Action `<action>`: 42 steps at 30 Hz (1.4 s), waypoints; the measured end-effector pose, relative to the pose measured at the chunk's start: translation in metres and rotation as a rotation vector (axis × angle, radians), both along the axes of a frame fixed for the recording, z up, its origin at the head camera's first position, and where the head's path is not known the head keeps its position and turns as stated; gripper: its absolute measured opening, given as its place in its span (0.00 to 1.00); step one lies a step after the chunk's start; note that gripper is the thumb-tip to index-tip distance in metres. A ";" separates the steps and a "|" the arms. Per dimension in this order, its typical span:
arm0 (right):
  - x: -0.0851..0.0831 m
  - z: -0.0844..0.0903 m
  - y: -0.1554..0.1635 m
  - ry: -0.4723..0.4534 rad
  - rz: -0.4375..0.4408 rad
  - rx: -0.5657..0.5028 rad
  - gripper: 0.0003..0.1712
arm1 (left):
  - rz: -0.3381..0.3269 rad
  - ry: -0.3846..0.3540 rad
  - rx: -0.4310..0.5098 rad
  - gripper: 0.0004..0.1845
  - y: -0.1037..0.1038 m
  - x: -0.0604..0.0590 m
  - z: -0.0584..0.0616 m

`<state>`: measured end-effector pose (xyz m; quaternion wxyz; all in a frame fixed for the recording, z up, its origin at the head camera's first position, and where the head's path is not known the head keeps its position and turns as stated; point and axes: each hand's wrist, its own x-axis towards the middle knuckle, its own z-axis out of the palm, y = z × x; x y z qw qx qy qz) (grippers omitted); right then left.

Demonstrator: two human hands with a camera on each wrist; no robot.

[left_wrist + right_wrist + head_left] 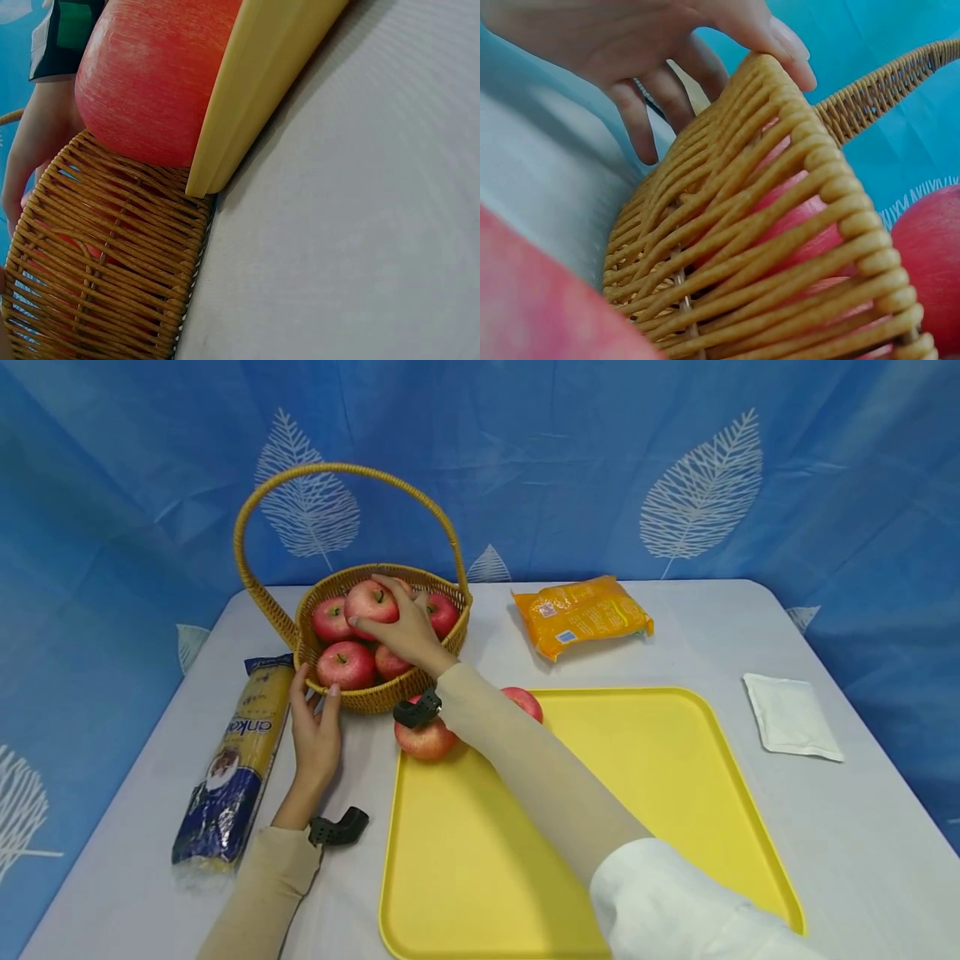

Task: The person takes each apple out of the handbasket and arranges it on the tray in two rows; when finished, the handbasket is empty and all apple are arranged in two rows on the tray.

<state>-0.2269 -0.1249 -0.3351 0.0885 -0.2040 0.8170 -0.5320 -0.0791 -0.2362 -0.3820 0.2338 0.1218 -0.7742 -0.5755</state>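
A wicker basket (375,700) with a tall arched handle holds several red apples. Over its middle, my right hand (408,631) grips one apple (367,602) from the right side, thumb in front and fingers behind. My left hand (317,739) touches the outside of the basket at its front left. In the right wrist view, a digit of the left hand (667,45) rests at the rim and the other fingers lie loosely along the woven wall. One apple (426,742) sits at the tray's near-left corner and another (525,702) farther right, partly behind my right arm.
A yellow tray (645,760) lies right of the basket. Left of the left hand is a blue-and-yellow pasta packet (232,768). An orange packet (585,614) lies behind the tray, and a small white packet (791,718) at the right. A blue curtain (555,468) hangs behind.
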 end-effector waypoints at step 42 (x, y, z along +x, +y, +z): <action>0.013 0.013 0.056 -0.046 0.094 -0.166 0.38 | 0.011 0.029 -0.038 0.31 -0.008 -0.005 -0.019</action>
